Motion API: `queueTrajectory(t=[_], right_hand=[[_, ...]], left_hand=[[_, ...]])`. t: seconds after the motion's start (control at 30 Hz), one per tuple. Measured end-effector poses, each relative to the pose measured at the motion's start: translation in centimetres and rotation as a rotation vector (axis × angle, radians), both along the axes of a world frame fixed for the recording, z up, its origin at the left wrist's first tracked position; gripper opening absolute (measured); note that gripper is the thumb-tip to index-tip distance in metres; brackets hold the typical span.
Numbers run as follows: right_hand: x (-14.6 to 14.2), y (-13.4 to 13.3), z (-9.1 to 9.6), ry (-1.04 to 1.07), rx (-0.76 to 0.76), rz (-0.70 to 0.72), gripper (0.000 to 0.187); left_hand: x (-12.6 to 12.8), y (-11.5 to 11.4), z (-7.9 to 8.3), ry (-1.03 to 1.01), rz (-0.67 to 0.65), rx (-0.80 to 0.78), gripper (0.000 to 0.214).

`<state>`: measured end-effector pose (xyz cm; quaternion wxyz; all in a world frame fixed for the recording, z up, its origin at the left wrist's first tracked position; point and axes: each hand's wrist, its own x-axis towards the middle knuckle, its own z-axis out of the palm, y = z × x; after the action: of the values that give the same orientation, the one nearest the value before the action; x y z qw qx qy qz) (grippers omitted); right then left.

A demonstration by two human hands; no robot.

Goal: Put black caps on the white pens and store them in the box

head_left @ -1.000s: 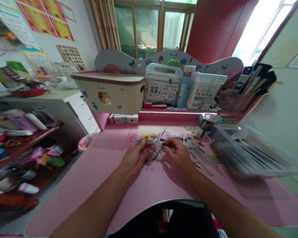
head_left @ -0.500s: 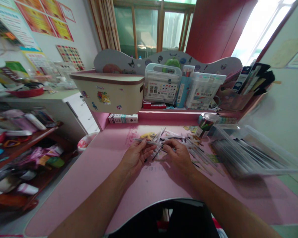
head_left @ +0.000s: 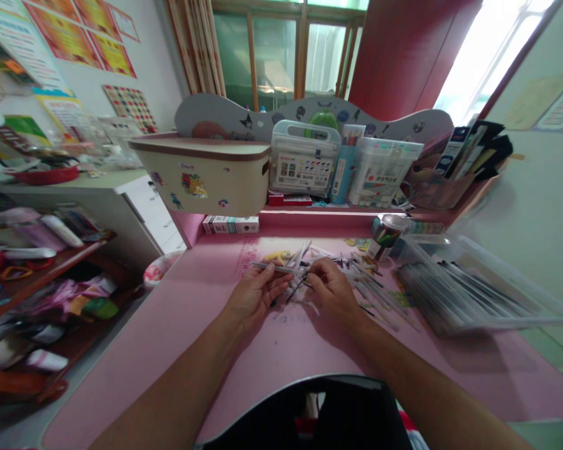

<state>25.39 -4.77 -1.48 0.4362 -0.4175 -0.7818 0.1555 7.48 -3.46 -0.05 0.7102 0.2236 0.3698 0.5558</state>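
Over the desk, my left hand (head_left: 251, 299) is closed with thumb and fingers around a slim pale pen (head_left: 285, 270) that lies almost level. My right hand (head_left: 332, 289) pinches at the right end of this pen; its fingertips cover whatever small part is there. Beneath and behind both hands spreads a loose pile of pens (head_left: 378, 294), white, clear and dark, pointing many ways. One dark thin stick (head_left: 296, 289) slants below the pen, between the hands. A yellow object (head_left: 278, 257) lies just behind my left hand.
A clear plastic box (head_left: 488, 319) with many dark pens stands at the right of the pink desk (head_left: 178, 337). Behind the pile is a clear-lidded jar (head_left: 388, 234). The shelf above carries a cream bin (head_left: 216, 181), a marker case (head_left: 304, 159) and a white marker box (head_left: 385, 172).
The view has shifted very slightly. My hands keep nearly the same grip on the pen, with only a tiny movement of the right fingers.
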Motion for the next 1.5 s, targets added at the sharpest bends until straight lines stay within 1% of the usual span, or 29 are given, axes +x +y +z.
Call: queueTrajectory(t=[0.13, 0.23, 0.33, 0.4, 0.5, 0.7, 0.83, 0.9, 1.13, 1.33, 1.43, 1.5], right_hand=[[0.3, 0.0, 0.0, -0.067, 0.103, 0.004, 0.029], [0.5, -0.2, 0.1, -0.090, 0.108, 0.017, 0.034], [0.4, -0.3, 0.0, -0.070, 0.087, 0.001, 0.030], [0.2, -0.1, -0.2, -0.084, 0.113, 0.001, 0.026], [0.2, 0.1, -0.5, -0.073, 0.141, 0.003, 0.027], [0.5, -0.3, 0.0, -0.047, 0.040, 0.010, 0.028], [0.2, -0.6, 0.1, -0.126, 0.109, -0.002, 0.026], [0.1, -0.6, 0.2, -0.131, 0.133, -0.011, 0.028], [0.2, -0.7, 0.7, -0.121, 0.101, 0.010, 0.028], [0.2, -0.7, 0.1, -0.197, 0.181, -0.007, 0.024], [0.1, -0.5, 0.1, -0.168, 0.169, 0.005, 0.021], [0.0, -0.3, 0.1, -0.075, 0.099, 0.003, 0.019]], left_hand=[[0.0, -0.1, -0.1, 0.003, -0.018, 0.008, 0.010], [-0.1, 0.0, -0.3, -0.003, -0.010, 0.022, 0.009], [-0.2, 0.1, -0.4, 0.000, -0.007, 0.023, 0.010], [-0.2, 0.1, -0.4, 0.003, -0.011, 0.024, 0.011], [-0.1, -0.1, -0.3, 0.008, -0.028, 0.029, 0.010], [0.0, -0.1, -0.1, 0.008, -0.023, 0.024, 0.011], [-0.2, -0.1, -0.2, 0.000, -0.027, 0.029, 0.011], [-0.2, -0.1, -0.3, 0.001, -0.035, 0.031, 0.011], [-0.4, 0.0, -0.4, -0.008, -0.040, 0.056, 0.010], [-0.3, 0.0, -0.5, 0.019, -0.029, 0.069, 0.011], [-0.3, 0.0, -0.4, 0.035, -0.032, 0.061, 0.013], [-0.4, 0.0, -0.5, 0.043, -0.036, 0.047, 0.014]])
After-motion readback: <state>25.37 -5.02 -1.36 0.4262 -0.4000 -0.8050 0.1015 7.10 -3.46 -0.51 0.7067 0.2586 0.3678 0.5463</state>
